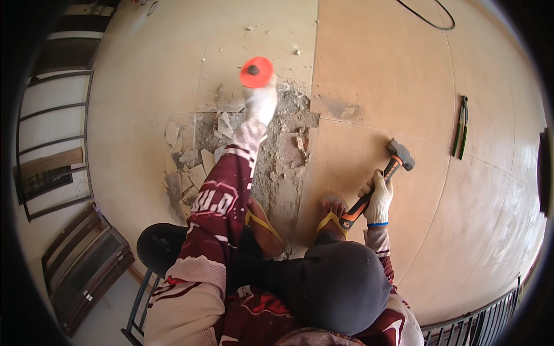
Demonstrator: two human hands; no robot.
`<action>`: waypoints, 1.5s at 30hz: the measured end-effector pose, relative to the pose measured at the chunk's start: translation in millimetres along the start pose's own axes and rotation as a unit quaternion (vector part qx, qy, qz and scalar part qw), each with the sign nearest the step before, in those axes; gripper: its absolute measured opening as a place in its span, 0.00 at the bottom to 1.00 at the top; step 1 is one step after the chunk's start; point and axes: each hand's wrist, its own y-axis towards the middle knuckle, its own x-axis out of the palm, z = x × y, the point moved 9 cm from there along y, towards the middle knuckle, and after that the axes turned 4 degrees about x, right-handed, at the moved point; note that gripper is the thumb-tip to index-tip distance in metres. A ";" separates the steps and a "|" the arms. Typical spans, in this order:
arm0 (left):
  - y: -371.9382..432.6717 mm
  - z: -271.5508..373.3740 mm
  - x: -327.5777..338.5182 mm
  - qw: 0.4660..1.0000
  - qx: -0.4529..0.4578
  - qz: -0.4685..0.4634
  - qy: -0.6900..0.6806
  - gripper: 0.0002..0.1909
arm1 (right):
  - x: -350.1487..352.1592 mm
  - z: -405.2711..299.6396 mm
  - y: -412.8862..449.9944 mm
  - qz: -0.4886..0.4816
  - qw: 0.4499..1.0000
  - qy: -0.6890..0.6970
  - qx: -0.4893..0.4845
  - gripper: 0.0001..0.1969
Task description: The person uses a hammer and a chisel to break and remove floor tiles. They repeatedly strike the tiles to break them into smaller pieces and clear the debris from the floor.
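My left hand (pixel 260 101), in a white knit glove, grips a cold chisel under its round red hand guard (pixel 264 69). The dark struck end shows in the guard's middle; hand and guard are blurred, and the blade is hidden below. Around and beneath that arm spreads a broken patch of floor with grey rubble (pixel 277 168). Loose tile pieces (pixel 197 175) are heaped to its left. In my gloved right hand (pixel 380 197) is the black and orange handle of a club hammer (pixel 401 154). The hammer's head points away from me, above unbroken tile.
Green-handled nippers (pixel 460 129) lie on the floor tiles (pixel 381 65) to the right. A black cable (pixel 433 27) curves at the far side. Metal frames (pixel 54 138) and dark wooden panels (pixel 93 264) stand left. A metal railing (pixel 480 322) is at lower right. My sandalled feet (pixel 264 229) flank the rubble's near end.
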 end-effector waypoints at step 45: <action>2.0 -31.9 47.2 0.992 -0.077 -0.088 -0.040 0.09 | 2.9 -4.6 2.3 -0.001 1.000 -0.019 0.000 0.05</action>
